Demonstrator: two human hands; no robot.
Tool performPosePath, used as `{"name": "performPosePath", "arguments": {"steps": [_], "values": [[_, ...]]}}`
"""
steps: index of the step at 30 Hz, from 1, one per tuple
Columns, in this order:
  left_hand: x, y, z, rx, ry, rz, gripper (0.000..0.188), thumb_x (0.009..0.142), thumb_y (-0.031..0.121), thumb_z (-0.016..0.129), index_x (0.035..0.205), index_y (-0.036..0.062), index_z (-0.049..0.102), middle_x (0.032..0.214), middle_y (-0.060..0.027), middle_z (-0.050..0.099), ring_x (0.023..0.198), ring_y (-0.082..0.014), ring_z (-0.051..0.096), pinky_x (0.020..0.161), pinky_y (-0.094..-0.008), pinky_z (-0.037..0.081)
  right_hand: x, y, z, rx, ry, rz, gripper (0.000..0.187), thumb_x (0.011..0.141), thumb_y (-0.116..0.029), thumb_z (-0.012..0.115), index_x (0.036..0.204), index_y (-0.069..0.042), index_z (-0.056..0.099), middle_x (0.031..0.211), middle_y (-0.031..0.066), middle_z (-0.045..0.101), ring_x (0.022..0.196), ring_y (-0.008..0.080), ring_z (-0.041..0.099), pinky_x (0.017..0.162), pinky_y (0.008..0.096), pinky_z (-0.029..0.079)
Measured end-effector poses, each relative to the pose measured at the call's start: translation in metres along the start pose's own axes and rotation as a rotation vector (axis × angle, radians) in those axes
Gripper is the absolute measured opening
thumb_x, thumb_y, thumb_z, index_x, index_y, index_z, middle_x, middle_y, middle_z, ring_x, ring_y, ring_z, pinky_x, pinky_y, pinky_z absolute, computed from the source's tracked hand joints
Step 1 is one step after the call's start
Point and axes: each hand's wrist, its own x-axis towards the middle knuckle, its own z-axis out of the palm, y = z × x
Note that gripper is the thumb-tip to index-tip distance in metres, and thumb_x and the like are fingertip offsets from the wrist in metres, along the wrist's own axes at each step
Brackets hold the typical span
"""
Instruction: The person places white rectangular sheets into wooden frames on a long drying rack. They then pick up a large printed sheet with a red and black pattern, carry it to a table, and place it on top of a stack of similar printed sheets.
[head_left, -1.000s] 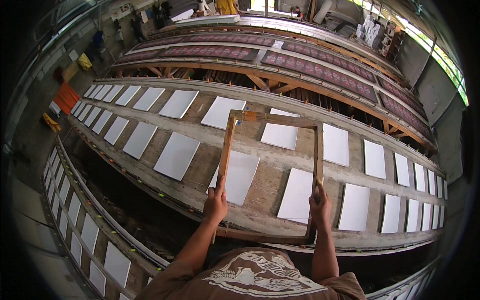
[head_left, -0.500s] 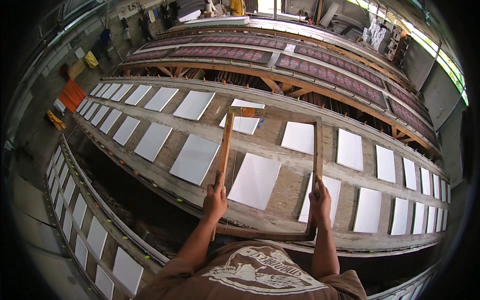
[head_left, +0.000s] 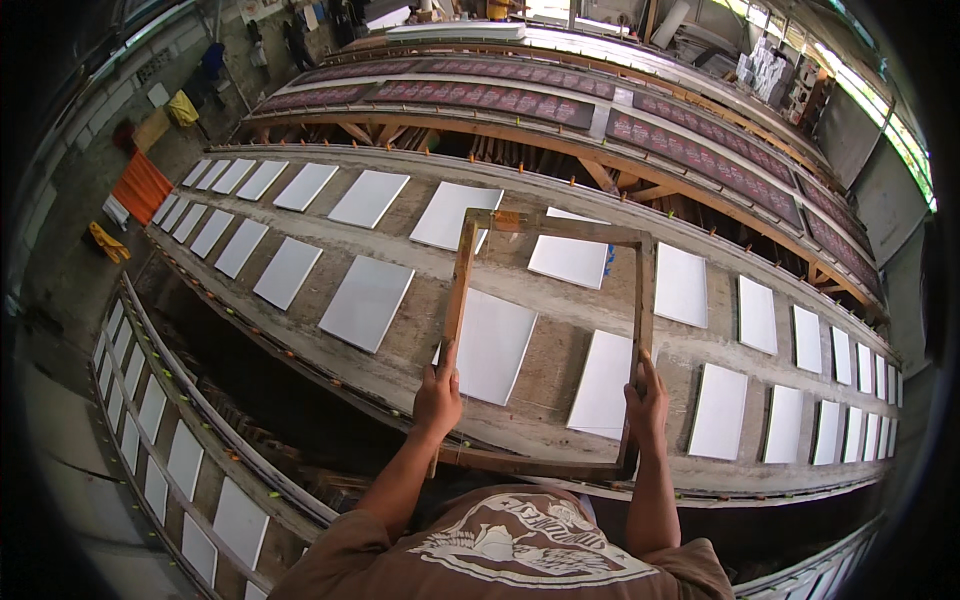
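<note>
- A long bench (head_left: 425, 292) stretches across before me.
- I hold a wooden frame (head_left: 643, 300) over its near side.
- White sheets (head_left: 367, 303) lie in two rows on the bench.
- My left hand (head_left: 437, 402) wraps round the frame's left side.
- My right hand (head_left: 649, 405) grips its right side.

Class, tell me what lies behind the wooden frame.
White sheets on a long table show through the wooden frame. Whatever its bars cover, including parts of some sheets, cannot be seen.
</note>
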Motion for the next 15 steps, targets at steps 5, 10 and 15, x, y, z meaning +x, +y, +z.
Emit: {"name": "performPosePath", "arguments": {"steps": [5, 10, 15], "values": [[-0.002, -0.034, -0.02, -0.028, -0.027, -0.135, 0.067, 0.099, 0.012, 0.055, 0.159, 0.0268, 0.027, 0.11, -0.0254, 0.052, 0.087, -0.0454, 0.064, 0.071, -0.051, 0.055, 0.006, -0.027, 0.031, -0.051, -0.032, -0.041, 0.069, 0.083, -0.004, 0.068, 0.149, -0.012, 0.05, 0.114, 0.0191, 0.065, 0.095, 0.0301, 0.065, 0.086, 0.0402, 0.053], [-0.003, -0.043, -0.056, -0.046, -0.053, -0.277, 0.065, 0.1, 0.013, 0.054, 0.159, 0.0259, 0.03, 0.11, -0.0264, 0.053, 0.096, -0.0462, 0.062, 0.082, -0.0508, 0.053, 0.01, -0.052, 0.06, -0.02, -0.067, -0.066, 0.068, 0.083, -0.003, 0.067, 0.148, -0.012, 0.05, 0.113, 0.017, 0.064, 0.095, 0.0301, 0.065, 0.085, 0.0387, 0.054], [0.011, -0.1, -0.078, -0.036, 0.008, -0.211, 0.065, 0.1, 0.013, 0.054, 0.158, 0.0257, 0.03, 0.112, -0.0271, 0.053, 0.095, -0.0471, 0.062, 0.079, -0.0515, 0.053, 0.009, -0.068, 0.111, -0.024, -0.027, -0.125, 0.072, 0.081, 0.0, 0.066, 0.149, -0.013, 0.049, 0.105, 0.016, 0.063, 0.09, 0.0283, 0.064, 0.082, 0.0379, 0.053]]}}
